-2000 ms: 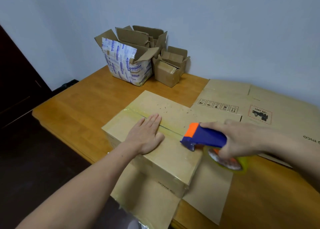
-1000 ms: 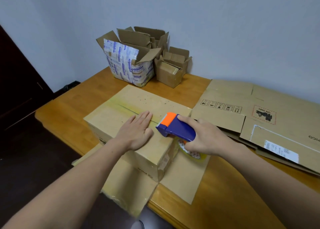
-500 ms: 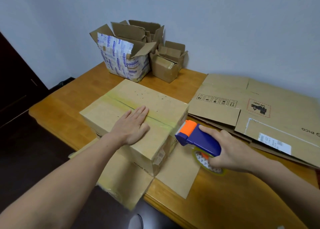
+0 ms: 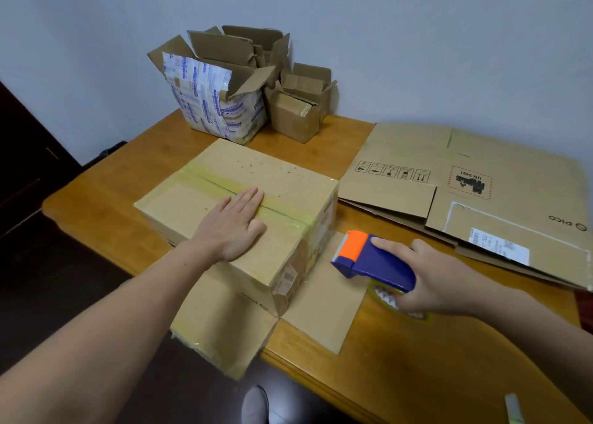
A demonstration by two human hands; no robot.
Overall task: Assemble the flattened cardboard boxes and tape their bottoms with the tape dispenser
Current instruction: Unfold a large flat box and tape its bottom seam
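Observation:
An assembled cardboard box (image 4: 285,179) stands upside down near the table's front edge, with yellowish tape along its top seam and down its right side. My left hand (image 4: 234,226) lies flat on the box's top, fingers straight, across the taped seam. My right hand (image 4: 430,282) grips a blue tape dispenser (image 4: 369,258) with an orange front, held just right of the box, apart from it, above a spread flap (image 4: 324,314). Flattened cardboard boxes (image 4: 500,179) lie stacked on the right of the table.
Two open assembled boxes stand at the back by the wall: a taped printed one (image 4: 218,106) and a small plain one (image 4: 300,109). The wooden table (image 4: 433,366) ends near me; one box flap (image 4: 221,337) hangs over its edge. A dark door is at left.
My right hand has drawn the dispenser along the seam, over the box's right edge and away to the right. The left hand has stayed flat on the box top.

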